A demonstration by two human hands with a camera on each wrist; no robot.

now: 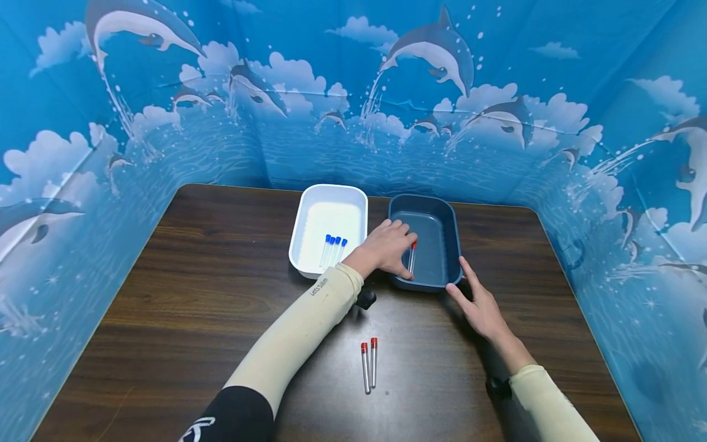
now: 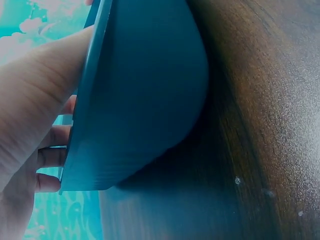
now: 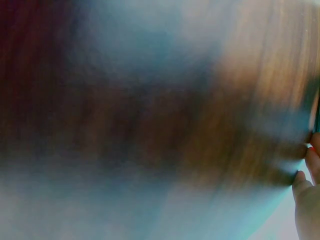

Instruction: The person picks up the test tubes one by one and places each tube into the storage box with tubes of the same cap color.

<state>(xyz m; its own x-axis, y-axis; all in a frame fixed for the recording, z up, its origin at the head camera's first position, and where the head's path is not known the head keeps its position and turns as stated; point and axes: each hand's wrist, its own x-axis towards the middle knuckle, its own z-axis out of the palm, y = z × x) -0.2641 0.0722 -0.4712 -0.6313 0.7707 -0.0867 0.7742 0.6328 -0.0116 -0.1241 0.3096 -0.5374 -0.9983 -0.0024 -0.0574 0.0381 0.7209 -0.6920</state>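
In the head view my left hand [image 1: 388, 247] reaches over the left side of a dark blue tray [image 1: 436, 285], thumb and fingers spread apart. A tube with a red cap [image 1: 413, 245] shows just beside those fingers, inside the tray; the hand covers part of this area. The left wrist view has the hand [image 2: 30, 115] at the rim, with the tray wall [image 2: 145, 90] filling the middle. My right hand [image 1: 482, 307] rests with extended thumb and fingers against the tray's right front corner. At the right wrist view's edge, its fingers [image 3: 301, 185] appear.
A white tray [image 1: 295, 242] stands left of the dark one, holding several blue-capped tubes [image 1: 333, 248]. Two red-capped tubes [image 1: 365, 368] lie nearer on the brown wooden table [image 1: 210, 276]. A dolphin-print curtain [image 1: 309, 141] hangs behind and along the sides.
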